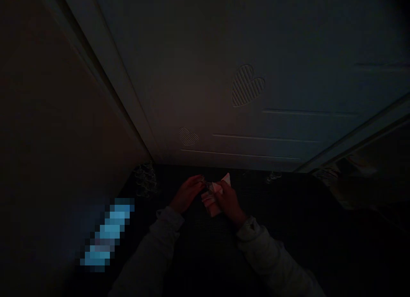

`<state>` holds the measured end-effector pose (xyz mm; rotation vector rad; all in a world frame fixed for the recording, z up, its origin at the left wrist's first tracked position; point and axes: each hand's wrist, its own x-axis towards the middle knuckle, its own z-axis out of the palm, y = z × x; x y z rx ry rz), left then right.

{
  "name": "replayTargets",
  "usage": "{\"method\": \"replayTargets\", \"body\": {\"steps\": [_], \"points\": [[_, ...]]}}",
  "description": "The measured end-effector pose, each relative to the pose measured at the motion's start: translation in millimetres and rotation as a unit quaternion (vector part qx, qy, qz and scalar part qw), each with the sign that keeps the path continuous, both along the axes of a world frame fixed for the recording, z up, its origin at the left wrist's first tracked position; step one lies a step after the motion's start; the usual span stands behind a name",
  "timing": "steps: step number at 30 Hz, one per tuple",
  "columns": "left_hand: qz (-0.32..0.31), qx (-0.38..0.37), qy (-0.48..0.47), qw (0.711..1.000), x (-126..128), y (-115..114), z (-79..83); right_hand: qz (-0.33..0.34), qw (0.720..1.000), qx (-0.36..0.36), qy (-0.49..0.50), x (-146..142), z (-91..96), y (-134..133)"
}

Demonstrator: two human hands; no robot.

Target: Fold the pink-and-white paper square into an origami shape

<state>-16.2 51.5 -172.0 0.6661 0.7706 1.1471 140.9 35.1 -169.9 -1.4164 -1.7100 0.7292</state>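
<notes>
The scene is very dark. My right hand is closed around a small pale pink and white folded thing, paper or cloth, held just above a dark surface. My left hand is beside it, fingers pinched at the left edge of the same thing. Both arms wear light sleeves.
A pale cabinet door with raised heart shapes stands right behind the hands. Clear glassy objects sit at the left back of the dark surface, another small one at the right back. A blurred blue glowing patch lies lower left.
</notes>
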Motion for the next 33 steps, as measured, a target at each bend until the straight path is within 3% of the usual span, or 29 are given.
{"method": "replayTargets", "body": {"steps": [4, 8, 15, 21, 24, 28, 33], "points": [[-0.023, -0.008, 0.088, 0.996, 4, 0, -2.1, -0.01, 0.999, 0.015, -0.027, 1, -2.6, 0], [-0.03, 0.005, 0.109, 0.994, 4, -2, 1.3, 0.017, 0.999, 0.035, -0.038, 0, -1.6, -1], [-0.025, -0.017, 0.025, 0.999, 2, -3, 11.6, 0.087, 0.992, 0.078, -0.041, -4, 4.3, -4], [0.063, -0.053, -0.054, 0.995, 0, 3, 9.3, 0.102, 0.992, 0.07, -0.015, -4, 3.5, -4], [0.066, -0.028, 0.01, 0.997, 1, 2, 6.6, 0.051, 0.998, 0.037, 0.03, -3, 4.0, -2], [0.007, 0.045, 0.172, 0.984, 4, -3, 4.4, 0.024, 0.998, 0.019, 0.059, -2, 5.2, -1], [0.007, 0.065, 0.199, 0.978, 5, -3, 2.7, 0.014, 0.998, 0.042, 0.052, -4, 3.5, -1]]}}
